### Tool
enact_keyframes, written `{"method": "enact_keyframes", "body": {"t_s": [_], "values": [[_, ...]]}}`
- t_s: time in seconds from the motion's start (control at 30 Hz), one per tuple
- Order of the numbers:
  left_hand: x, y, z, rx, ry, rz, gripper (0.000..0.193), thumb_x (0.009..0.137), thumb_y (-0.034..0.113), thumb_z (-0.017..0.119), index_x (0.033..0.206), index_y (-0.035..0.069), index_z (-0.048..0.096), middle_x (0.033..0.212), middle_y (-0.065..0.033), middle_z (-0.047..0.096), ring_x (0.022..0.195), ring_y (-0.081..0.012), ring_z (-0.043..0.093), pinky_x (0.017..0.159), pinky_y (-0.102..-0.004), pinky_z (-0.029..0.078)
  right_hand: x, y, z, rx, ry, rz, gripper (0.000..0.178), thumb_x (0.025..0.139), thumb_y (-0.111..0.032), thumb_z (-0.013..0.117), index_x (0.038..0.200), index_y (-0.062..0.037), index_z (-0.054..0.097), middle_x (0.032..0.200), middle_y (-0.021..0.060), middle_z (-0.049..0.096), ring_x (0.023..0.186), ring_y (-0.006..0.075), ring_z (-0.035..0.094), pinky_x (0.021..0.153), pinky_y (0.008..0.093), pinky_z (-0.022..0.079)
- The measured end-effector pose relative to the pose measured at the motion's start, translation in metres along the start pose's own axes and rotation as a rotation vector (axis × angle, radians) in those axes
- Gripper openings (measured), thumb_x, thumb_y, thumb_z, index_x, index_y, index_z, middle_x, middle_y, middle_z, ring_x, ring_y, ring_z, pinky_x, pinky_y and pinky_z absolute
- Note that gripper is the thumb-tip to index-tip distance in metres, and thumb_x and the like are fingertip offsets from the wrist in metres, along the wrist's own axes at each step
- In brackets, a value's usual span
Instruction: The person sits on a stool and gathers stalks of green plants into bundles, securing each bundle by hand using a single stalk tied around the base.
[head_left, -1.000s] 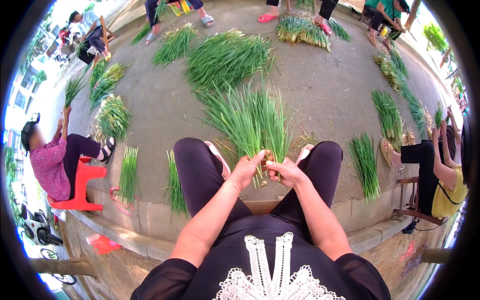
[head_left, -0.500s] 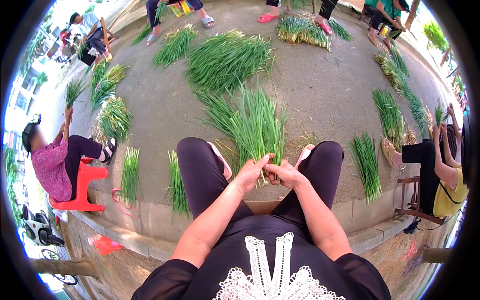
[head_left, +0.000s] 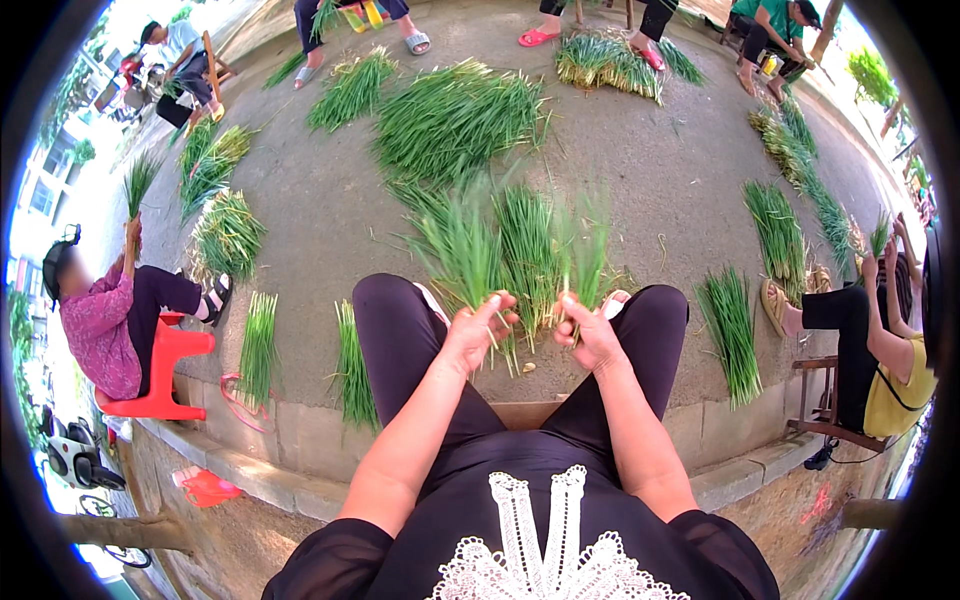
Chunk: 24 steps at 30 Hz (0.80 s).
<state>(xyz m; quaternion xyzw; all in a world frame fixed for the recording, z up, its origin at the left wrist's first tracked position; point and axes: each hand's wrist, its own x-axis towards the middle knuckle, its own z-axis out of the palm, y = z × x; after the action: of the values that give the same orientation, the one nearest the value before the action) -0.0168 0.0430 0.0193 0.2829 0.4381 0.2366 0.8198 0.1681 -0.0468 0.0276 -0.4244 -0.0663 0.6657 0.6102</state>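
My left hand (head_left: pixel 482 328) is closed around the pale ends of a bunch of garlic chives (head_left: pixel 462 255), whose green blades fan up and away, blurred at the tips. A smaller bunch of chives (head_left: pixel 585 255) is pinched in my right hand (head_left: pixel 586 330), also smeared at the top. The two hands are apart, above the ground between my knees. Between them a loose heap of chives (head_left: pixel 528 240) lies on the pavement, pale ends toward me. Beyond it spreads a large pile of chives (head_left: pixel 460 120).
Tidy chive bundles lie at my left (head_left: pixel 260 345) and right (head_left: pixel 730 335). A person (head_left: pixel 110 310) on a red plastic stool (head_left: pixel 165 370) holds chives at far left; another person (head_left: pixel 890 350) sits at right on a wooden chair (head_left: pixel 825 400). A curb (head_left: pixel 740 480) runs behind me.
My hands were together at the heap's pale ends. They have moved apart, the left to the left and the right to the right, each lifting chives.
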Motion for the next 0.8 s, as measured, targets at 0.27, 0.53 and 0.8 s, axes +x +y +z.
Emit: {"method": "enact_keyframes", "body": {"t_s": [0.27, 0.53, 0.8], "values": [[-0.003, 0.0, 0.005, -0.042, -0.124, -0.038, 0.029, 0.09, 0.026, 0.05, 0.113, 0.01, 0.052, 0.109, -0.0012, 0.058, 0.096, -0.0157, 0.055, 0.082, -0.0312, 0.044, -0.007, -0.001, 0.009, -0.083, -0.062, 0.094, 0.022, 0.085, -0.018, 0.056, 0.103, -0.0076, 0.051, 0.076, -0.0002, 0.054, 0.056, 0.0088, 0.048, 0.046, 0.0232, 0.038], [-0.008, -0.02, 0.03, 0.016, -0.142, -0.066, 0.024, 0.09, 0.027, 0.05, 0.098, 0.007, 0.06, 0.087, -0.0032, 0.061, 0.074, -0.0134, 0.056, 0.066, -0.0298, 0.046, -0.005, 0.011, 0.013, -0.326, -0.142, 0.214, 0.013, 0.081, -0.017, 0.062, 0.087, -0.0069, 0.057, 0.067, -0.0008, 0.052, 0.054, 0.0086, 0.047, 0.045, 0.0242, 0.036], [-0.012, -0.024, 0.042, 0.056, -0.141, -0.089, 0.024, 0.09, 0.027, 0.049, 0.091, 0.004, 0.057, 0.071, -0.0029, 0.056, 0.056, -0.014, 0.053, 0.053, -0.029, 0.048, -0.003, 0.016, 0.013, -0.474, -0.123, 0.169, 0.011, 0.08, -0.014, 0.061, 0.079, -0.0035, 0.058, 0.061, 0.0022, 0.053, 0.05, 0.0103, 0.049, 0.044, 0.0259, 0.038]]}}
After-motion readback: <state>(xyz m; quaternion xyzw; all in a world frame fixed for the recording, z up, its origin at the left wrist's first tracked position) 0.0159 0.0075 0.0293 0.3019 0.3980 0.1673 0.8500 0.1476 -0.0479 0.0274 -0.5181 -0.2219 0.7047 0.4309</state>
